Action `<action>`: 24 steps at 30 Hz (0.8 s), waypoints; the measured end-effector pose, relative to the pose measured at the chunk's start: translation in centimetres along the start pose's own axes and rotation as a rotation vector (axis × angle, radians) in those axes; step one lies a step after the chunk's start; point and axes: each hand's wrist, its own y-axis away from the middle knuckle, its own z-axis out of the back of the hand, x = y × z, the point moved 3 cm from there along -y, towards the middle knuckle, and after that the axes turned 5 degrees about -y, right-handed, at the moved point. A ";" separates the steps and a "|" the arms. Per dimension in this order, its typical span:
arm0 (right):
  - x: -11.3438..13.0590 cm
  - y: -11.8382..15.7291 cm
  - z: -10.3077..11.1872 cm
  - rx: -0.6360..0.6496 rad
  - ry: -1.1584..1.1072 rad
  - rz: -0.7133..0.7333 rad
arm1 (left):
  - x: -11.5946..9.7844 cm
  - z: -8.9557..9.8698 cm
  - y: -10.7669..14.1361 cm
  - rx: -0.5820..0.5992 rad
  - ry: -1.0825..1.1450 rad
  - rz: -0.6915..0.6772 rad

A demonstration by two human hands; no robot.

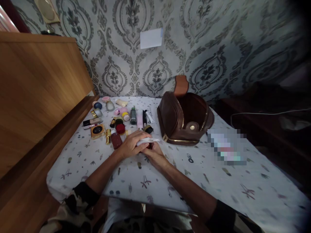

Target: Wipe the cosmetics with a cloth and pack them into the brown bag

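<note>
My left hand (132, 144) is closed on a white wipe (145, 140), pressed against a small dark red item (150, 145). My right hand (156, 155) grips that dark red item from the other side, and the two hands meet near the middle of the table. Just left of my left hand lies a dark red bottle (116, 139). Beyond the hands are a red round jar (120, 128), a pink tube (140, 120), a green bottle (133, 116) and a dark round jar (148, 129). The item's shape is mostly hidden by my fingers.
An open brown bag (170, 115) stands right of the hands. Several cosmetics, including an orange square compact (97, 130) and a gold tube (108, 136), lie at the left. A wooden cabinet (43, 81) borders the patterned tablecloth (206, 191). A blurred object (227, 149) lies at right.
</note>
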 end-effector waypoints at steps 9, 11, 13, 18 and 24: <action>-0.3 0.6 0.1 -0.061 -0.260 -0.154 | 0.4 0.4 0.6 -0.222 0.072 0.266; -0.5 0.6 0.2 -0.054 -0.258 -0.166 | 0.4 0.6 0.6 -0.240 0.163 0.319; -0.6 0.7 0.1 -0.043 -0.274 -0.181 | 0.6 0.8 0.4 -0.230 0.275 0.374; -0.5 0.9 -0.5 0.060 -0.363 -0.283 | 1.5 1.2 0.3 -0.284 0.408 0.491; -0.4 0.7 -0.3 0.089 -0.424 -0.368 | 2.8 1.3 1.0 -0.432 0.370 0.596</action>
